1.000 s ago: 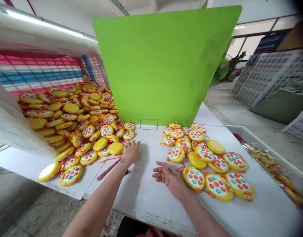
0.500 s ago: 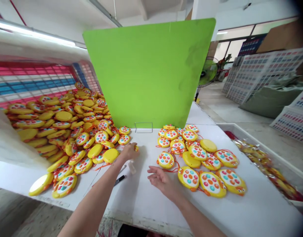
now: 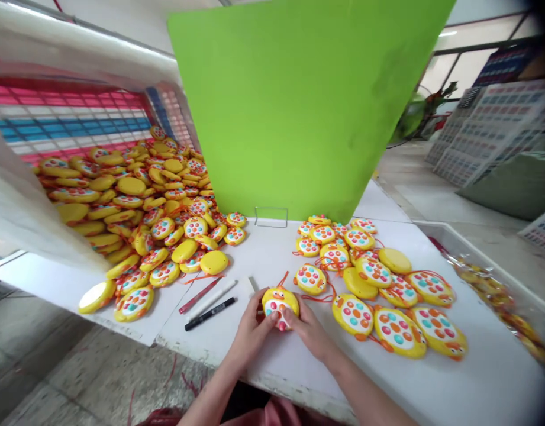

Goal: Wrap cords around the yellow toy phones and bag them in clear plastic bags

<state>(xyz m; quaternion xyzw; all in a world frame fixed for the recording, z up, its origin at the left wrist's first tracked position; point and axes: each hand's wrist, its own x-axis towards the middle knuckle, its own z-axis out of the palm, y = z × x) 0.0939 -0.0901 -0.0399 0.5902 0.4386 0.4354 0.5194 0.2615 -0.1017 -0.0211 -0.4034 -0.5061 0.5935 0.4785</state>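
Between both hands, near the table's front edge, is a yellow duck-faced toy (image 3: 280, 300) with coloured buttons on a white face and a red cord at its top. My left hand (image 3: 253, 326) grips its left side, thumb on the buttons. On the other side, my right hand (image 3: 306, 325) closes around the toy, its thumb also over the buttons. Left of my hands lie a black marker (image 3: 210, 313), a white pen (image 3: 216, 297) and a red pen (image 3: 201, 296). A small white piece (image 3: 251, 285) lies just behind my left hand.
A large heap of similar toys (image 3: 134, 186) fills the left side. Another group of toys (image 3: 374, 272) lies on the right. A green board (image 3: 299, 112) stands at the back behind a wire stand (image 3: 271, 217). A bin of bagged toys (image 3: 489, 284) is at far right.
My left hand has come back from beside the left heap with a toy. Both hands now meet around it near the front edge. The view has tilted down.
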